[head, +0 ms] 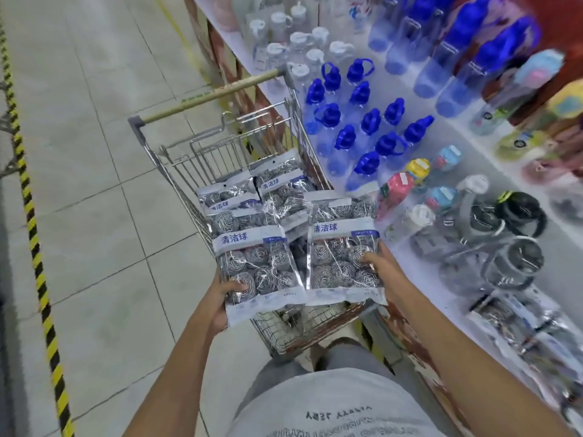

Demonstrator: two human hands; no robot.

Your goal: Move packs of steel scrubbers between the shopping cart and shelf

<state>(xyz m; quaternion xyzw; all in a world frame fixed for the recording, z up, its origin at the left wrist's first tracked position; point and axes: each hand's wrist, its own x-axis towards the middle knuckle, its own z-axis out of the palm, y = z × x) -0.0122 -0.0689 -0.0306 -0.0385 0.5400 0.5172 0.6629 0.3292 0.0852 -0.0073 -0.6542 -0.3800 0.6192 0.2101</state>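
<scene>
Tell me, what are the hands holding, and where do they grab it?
Each hand holds one scrubber pack: left hand grips the left pack at its lower left edge; right hand grips the right pack at its right edge.

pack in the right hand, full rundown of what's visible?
The pack in the right hand is a flat clear plastic bag with a white band bearing blue characters across the upper part and a white strip along its bottom edge. Coiled silvery steel scrubbers fill it in rows. It is held roughly flat, face up, above the near end of the shopping cart, beside the shelf. The right hand grips its right edge, thumb on top. Its left edge sits close against the pack in the left hand.
</scene>
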